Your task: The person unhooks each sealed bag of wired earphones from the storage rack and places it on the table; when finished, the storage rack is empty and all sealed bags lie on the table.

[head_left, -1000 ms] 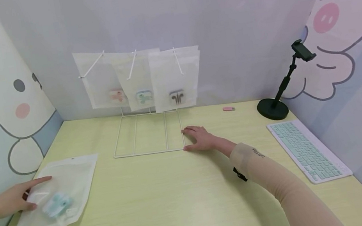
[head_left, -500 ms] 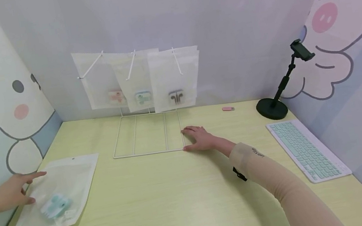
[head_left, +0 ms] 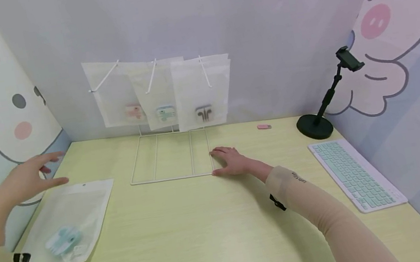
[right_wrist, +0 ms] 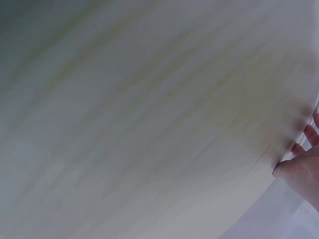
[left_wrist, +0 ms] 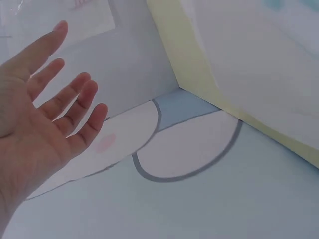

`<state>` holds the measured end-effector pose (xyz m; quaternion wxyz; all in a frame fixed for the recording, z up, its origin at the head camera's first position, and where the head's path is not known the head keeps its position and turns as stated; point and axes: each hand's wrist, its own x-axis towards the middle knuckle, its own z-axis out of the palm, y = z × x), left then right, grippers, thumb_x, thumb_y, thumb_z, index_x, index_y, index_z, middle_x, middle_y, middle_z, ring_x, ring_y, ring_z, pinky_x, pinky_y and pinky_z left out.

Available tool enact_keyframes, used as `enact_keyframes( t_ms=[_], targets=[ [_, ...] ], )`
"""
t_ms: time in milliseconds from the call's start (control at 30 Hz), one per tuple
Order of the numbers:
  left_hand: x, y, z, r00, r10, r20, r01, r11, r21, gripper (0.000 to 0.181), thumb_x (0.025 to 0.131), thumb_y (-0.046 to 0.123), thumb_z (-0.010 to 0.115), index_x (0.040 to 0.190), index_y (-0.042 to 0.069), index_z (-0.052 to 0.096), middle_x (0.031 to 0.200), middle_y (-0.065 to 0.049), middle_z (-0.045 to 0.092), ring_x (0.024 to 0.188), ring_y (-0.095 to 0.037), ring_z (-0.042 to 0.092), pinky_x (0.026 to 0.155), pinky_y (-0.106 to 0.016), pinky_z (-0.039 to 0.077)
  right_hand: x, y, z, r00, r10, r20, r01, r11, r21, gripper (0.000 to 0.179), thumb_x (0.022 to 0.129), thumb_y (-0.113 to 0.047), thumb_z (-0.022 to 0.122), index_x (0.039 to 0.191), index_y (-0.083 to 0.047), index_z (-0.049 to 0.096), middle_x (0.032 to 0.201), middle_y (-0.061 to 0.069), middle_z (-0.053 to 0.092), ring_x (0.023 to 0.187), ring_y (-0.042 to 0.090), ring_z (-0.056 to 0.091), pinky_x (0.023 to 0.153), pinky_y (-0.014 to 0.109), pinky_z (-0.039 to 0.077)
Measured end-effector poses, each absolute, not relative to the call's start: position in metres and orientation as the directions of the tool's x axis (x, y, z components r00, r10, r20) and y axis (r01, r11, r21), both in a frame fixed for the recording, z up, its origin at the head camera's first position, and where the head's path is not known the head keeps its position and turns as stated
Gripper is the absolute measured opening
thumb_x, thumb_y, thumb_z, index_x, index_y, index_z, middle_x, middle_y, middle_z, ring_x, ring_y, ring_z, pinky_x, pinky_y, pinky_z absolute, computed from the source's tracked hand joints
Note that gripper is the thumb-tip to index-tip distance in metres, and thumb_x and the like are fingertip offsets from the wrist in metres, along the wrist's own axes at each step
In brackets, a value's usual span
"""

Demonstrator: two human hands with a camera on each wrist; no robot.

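Note:
My left hand [head_left: 29, 178] hovers above the far left edge of a flat white translucent bag [head_left: 86, 210], its fingers loosely spread and holding nothing. In the left wrist view the same hand [left_wrist: 47, 114] shows a bare palm. Inside the bag, a light blue item [head_left: 63, 240] is visible, blurred by the wrapping. My right hand [head_left: 233, 160] rests at the right side of a white wire display rack [head_left: 172, 179], thumb at its front corner and fingertips on the side wire. In the right wrist view this hand [right_wrist: 301, 167] is partly cut off.
White bags hang from three rack hooks, with a pink item [head_left: 134, 112], a light blue item [head_left: 166, 113] and earphones [head_left: 204, 113] showing. Rightward are a pink USB stick [head_left: 264, 126], a black phone stand [head_left: 315, 126] and a keyboard [head_left: 359, 174]. Patterned panels surround the desk.
My left hand has let go of the bag's left edge and risen, moving away toward the back. The bag lies on the desk. My right hand stays at the rack.

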<state>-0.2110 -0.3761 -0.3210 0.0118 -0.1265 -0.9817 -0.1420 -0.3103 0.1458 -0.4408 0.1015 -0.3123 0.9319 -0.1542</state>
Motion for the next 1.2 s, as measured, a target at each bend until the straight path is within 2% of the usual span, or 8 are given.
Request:
enact_keyframes(
  t_ms=[133, 300, 533, 767, 1000, 1200],
  targets=[
    [-0.23, -0.365, -0.307, -0.982, 0.179, 0.064, 0.19, 0.91, 0.37, 0.088, 0.081, 0.037, 0.073, 0.144, -0.004, 0.028, 0.137, -0.035, 0.035, 0.114, -0.052, 0.042, 0.086, -0.066, 0.037, -0.31, 0.146, -0.44, -0.783, -0.615, -0.097, -0.551, 0.757, -0.35, 0.076, 0.088, -0.047, 0.061, 0.148, -0.013, 0.031, 0.153, 0.012, 0.026, 0.141, 0.037, 0.022, 0.111, 0.063, 0.01],
    [-0.256, -0.355, -0.299, -0.981, 0.125, 0.149, 0.18, 0.875, 0.45, 0.089, 0.084, 0.036, 0.071, 0.15, 0.006, 0.02, 0.149, -0.031, 0.021, 0.125, -0.055, 0.03, 0.095, -0.069, 0.027, -0.31, 0.147, -0.439, -0.783, -0.614, -0.101, -0.546, 0.755, -0.364, 0.076, 0.088, -0.046, 0.062, 0.148, -0.012, 0.03, 0.153, 0.013, 0.026, 0.142, 0.035, 0.021, 0.111, 0.062, 0.009],
    [-0.289, -0.343, -0.297, -0.977, 0.048, 0.208, 0.165, 0.787, 0.594, 0.089, 0.087, 0.039, 0.066, 0.153, 0.017, 0.011, 0.157, -0.021, 0.007, 0.136, -0.051, 0.017, 0.102, -0.069, 0.02, -0.311, 0.147, -0.439, -0.785, -0.609, -0.114, -0.541, 0.763, -0.354, 0.076, 0.089, -0.046, 0.06, 0.149, -0.012, 0.029, 0.154, 0.012, 0.025, 0.143, 0.031, 0.019, 0.112, 0.061, 0.009],
    [-0.314, -0.329, -0.299, -0.975, 0.008, 0.223, 0.167, 0.688, 0.706, 0.088, 0.088, 0.037, 0.065, 0.153, 0.018, 0.008, 0.159, -0.012, 0.005, 0.141, -0.044, 0.012, 0.108, -0.064, 0.017, -0.311, 0.146, -0.44, -0.781, -0.615, -0.108, -0.544, 0.755, -0.366, 0.075, 0.088, -0.045, 0.061, 0.148, -0.012, 0.03, 0.154, 0.013, 0.026, 0.142, 0.032, 0.02, 0.112, 0.061, 0.009],
    [-0.336, -0.318, -0.298, -0.984, -0.004, 0.181, 0.141, 0.613, 0.778, 0.085, 0.088, 0.043, 0.063, 0.152, 0.033, 0.008, 0.16, -0.001, 0.0, 0.145, -0.034, 0.008, 0.11, -0.06, 0.017, -0.311, 0.146, -0.441, -0.788, -0.606, -0.109, -0.538, 0.764, -0.357, 0.076, 0.088, -0.045, 0.061, 0.149, -0.013, 0.028, 0.154, 0.011, 0.025, 0.143, 0.03, 0.019, 0.113, 0.06, 0.008],
    [-0.35, -0.306, -0.297, -0.985, -0.035, 0.168, 0.12, 0.559, 0.82, 0.081, 0.088, 0.04, 0.063, 0.151, 0.037, 0.012, 0.16, 0.001, 0.003, 0.145, -0.029, 0.011, 0.112, -0.056, 0.018, -0.313, 0.147, -0.445, -0.791, -0.602, -0.108, -0.54, 0.771, -0.336, 0.076, 0.089, -0.046, 0.06, 0.149, -0.014, 0.028, 0.154, 0.01, 0.025, 0.143, 0.029, 0.019, 0.113, 0.06, 0.008]
  ],
)
